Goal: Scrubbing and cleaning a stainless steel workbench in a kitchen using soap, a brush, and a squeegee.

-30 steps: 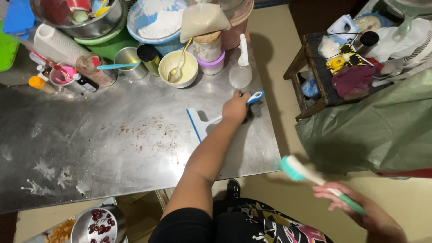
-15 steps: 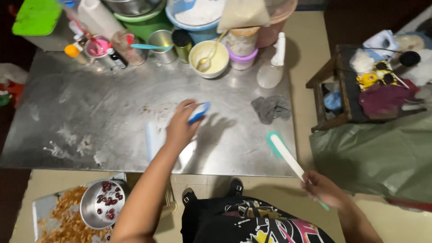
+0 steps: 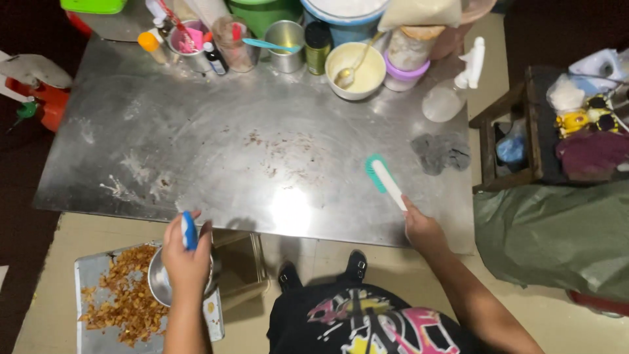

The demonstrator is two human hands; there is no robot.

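The right hand [image 3: 421, 227] is closed around the white handle of a brush [image 3: 385, 179], its green head resting on the steel table [image 3: 196, 151] near a grey rag [image 3: 441, 153]; the left hand [image 3: 187, 254] grips a blue-handled scraper [image 3: 189, 230] off the table's front edge, over a metal bowl [image 3: 159, 282] and a tray [image 3: 88, 275] of brown scraps

Person in a black printed shirt and dark shoes

Both forearms are bare, with no sleeves, gloves, watch or rings in sight. The black shirt [image 3: 367, 321] carries a pink, white and yellow graphic print, and two black shoes [image 3: 357, 265] show below the waist.
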